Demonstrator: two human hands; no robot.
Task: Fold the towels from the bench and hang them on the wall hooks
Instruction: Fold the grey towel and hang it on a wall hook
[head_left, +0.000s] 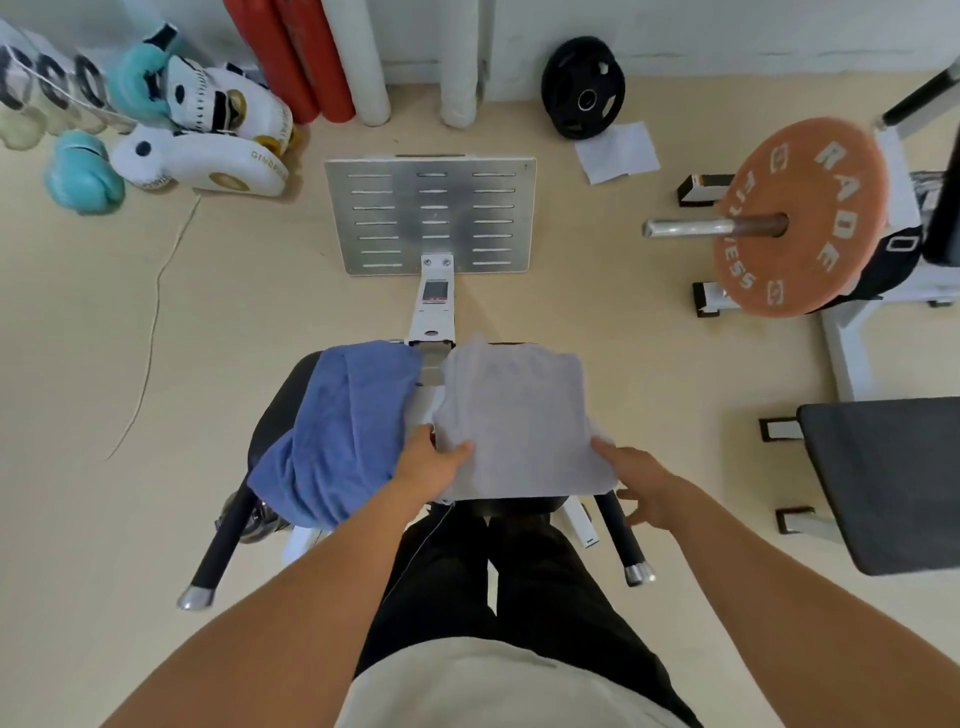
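Observation:
A pale grey towel (519, 421) lies spread over the right half of a black padded bench seat (280, 405). A blue towel (343, 431) lies crumpled on the left half and hangs over the near edge. My left hand (428, 460) pinches the grey towel's near left corner, thumb on top. My right hand (641, 486) is at the towel's near right corner, with its fingers under the cloth's edge and partly hidden. No wall hooks are in view.
A metal footplate (431, 213) stands beyond the bench. Two black handles (223, 540) stick out toward me on either side. A barbell with an orange plate (795, 223) is at the right, a second black bench (883, 478) nearer right, boxing gloves (156, 124) far left.

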